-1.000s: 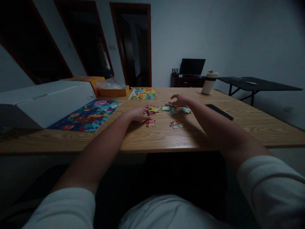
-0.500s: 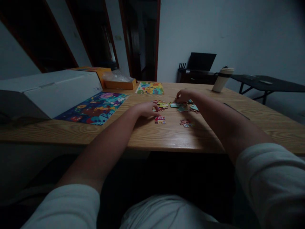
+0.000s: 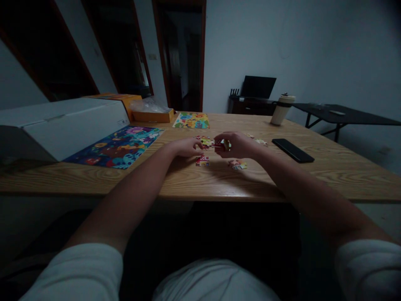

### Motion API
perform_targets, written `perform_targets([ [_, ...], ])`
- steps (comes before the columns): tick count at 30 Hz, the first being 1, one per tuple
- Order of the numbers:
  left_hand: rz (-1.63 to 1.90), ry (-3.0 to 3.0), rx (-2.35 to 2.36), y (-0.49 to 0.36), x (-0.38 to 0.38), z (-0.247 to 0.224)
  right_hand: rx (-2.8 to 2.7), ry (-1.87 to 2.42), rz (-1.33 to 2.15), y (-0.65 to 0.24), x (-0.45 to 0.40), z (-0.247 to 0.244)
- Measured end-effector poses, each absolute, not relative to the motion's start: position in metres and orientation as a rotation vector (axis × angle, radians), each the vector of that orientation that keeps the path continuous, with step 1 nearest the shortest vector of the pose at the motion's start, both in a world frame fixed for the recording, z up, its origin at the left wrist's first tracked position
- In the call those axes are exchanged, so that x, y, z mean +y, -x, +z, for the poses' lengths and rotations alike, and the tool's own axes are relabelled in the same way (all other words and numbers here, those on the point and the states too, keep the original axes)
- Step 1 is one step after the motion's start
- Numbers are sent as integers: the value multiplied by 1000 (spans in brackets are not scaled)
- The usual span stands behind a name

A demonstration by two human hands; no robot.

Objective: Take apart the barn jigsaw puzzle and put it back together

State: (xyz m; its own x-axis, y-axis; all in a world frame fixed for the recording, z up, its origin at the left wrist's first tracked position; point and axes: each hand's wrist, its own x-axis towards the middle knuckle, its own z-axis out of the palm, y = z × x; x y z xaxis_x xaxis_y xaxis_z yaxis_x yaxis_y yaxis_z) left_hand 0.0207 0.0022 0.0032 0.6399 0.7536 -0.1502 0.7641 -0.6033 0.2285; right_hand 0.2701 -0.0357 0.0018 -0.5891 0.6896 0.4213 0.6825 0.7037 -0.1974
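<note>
My right hand (image 3: pixel 235 144) is raised a little over the table with its fingertips closed on a red puzzle piece (image 3: pixel 222 145) with a white-lined pattern. My left hand (image 3: pixel 187 147) rests on the wood, its fingers bent and apart. Just below its thumb lies a red-and-white joined bit of puzzle (image 3: pixel 202 161); whether the thumb touches it I cannot tell. A pinkish puzzle piece (image 3: pixel 237 164) lies below the right hand. Yellow and red puzzle pieces (image 3: pixel 204 141) sit behind the left fingertips, and pale pieces (image 3: pixel 259 141) show partly behind the right hand.
A dark blue picture sheet (image 3: pixel 120 146) lies at left beside a white box (image 3: pixel 81 127). Behind are an orange tray (image 3: pixel 153 116) holding clear plastic and a yellow picture sheet (image 3: pixel 191 120). A black phone (image 3: pixel 293 150) and a cream tumbler (image 3: pixel 282 110) stand to the right.
My right hand has come left and nearer from the pile, now with a red puzzle piece in it. The phone its arm covered shows now. My left hand has hardly moved.
</note>
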Motion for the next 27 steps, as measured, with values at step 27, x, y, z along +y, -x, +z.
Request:
perform_targets([
  [27, -165, -2506, 1046, -22, -3, 6, -2575, 985, 423, -255, -49, -26],
])
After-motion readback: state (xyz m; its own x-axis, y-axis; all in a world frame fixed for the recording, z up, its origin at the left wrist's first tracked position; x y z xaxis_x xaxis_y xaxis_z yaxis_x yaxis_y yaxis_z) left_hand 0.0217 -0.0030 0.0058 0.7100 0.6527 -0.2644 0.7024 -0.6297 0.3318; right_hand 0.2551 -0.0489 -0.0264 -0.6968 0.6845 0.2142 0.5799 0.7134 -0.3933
